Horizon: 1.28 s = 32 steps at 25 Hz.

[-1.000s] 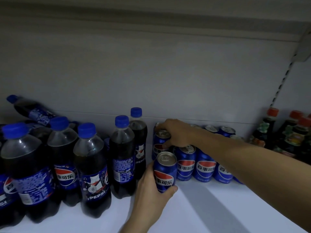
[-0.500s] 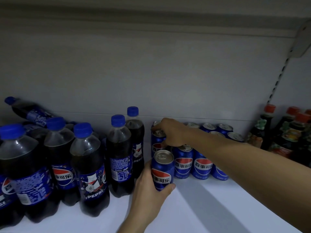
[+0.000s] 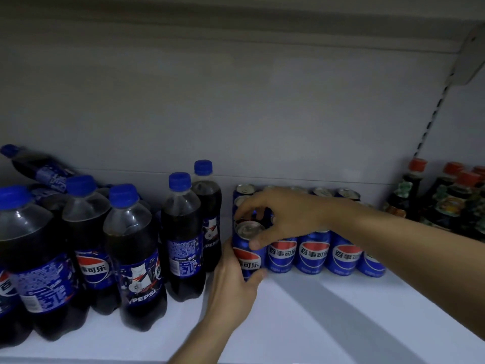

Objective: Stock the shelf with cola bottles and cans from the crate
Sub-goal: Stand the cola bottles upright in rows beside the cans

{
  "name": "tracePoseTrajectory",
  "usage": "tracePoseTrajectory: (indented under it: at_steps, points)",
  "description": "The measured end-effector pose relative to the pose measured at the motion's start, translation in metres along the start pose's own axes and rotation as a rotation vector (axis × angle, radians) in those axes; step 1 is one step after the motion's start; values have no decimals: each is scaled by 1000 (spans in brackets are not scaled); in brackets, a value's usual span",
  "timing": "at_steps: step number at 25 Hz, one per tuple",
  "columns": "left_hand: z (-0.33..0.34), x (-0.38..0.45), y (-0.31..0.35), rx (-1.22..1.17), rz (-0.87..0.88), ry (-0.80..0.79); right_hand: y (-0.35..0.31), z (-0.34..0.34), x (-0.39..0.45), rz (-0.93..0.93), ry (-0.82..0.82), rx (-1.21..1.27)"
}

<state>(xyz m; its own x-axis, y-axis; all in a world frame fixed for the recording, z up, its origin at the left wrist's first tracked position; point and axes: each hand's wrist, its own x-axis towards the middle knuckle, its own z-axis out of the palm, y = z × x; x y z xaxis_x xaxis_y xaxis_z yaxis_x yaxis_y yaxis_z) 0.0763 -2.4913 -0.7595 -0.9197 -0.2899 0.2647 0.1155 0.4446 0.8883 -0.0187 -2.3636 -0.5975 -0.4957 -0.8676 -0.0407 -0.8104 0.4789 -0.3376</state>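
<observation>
On the shelf (image 3: 301, 319), both hands grip one can (image 3: 248, 254).

Dim shelf bay with a pale back panel.

A plain grey back panel (image 3: 236, 106) fills the upper and middle frame, crossed by a thin horizontal seam low down. Along the top runs the shadowed underside of an upper shelf (image 3: 236, 24). At the upper right a light bracket (image 3: 469, 56) meets a slotted metal upright (image 3: 433, 111) that slants down toward the lower right. The white shelf board (image 3: 328, 324) spreads across the bottom of the frame, with soft diagonal shadows across it. At the right edge stand dark sauce bottles with red caps (image 3: 446, 200). The light is low and cool, bluish-grey throughout.
</observation>
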Motion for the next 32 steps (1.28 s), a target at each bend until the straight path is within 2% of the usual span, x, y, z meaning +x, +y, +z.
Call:
tracePoseTrajectory:
  at_steps: [5, 8, 12, 15, 21, 23, 27, 29, 32]
  points:
    - [7, 12, -3, -48, -6, 15, 8, 24, 8, -86, 186, -178]
    - [9, 11, -2, -103, 23, 4, 12, 27, 11, -92, 181, -189]
    - [11, 14, -13, -7, 68, 65, 16, 28, 12, -99, 164, -179]
    - [13, 15, -16, 31, 9, 53, 17, 31, 11, -89, 168, -150]
    - [15, 19, -19, 90, -5, 2, 21, 45, 2, -39, 282, -123]
    - [16, 19, -22, 68, -1, 17, 22, 59, -7, 16, 458, -114]
    - [16, 21, -22, -36, 45, 69, 25, 100, -37, 43, 1044, -81]
    - [17, 24, -16, -100, 40, 85, 32, 120, -47, 70, 1182, -92]
    - [18, 24, -9, -117, 62, 103, 43, 142, -55, 154, 1251, 2]
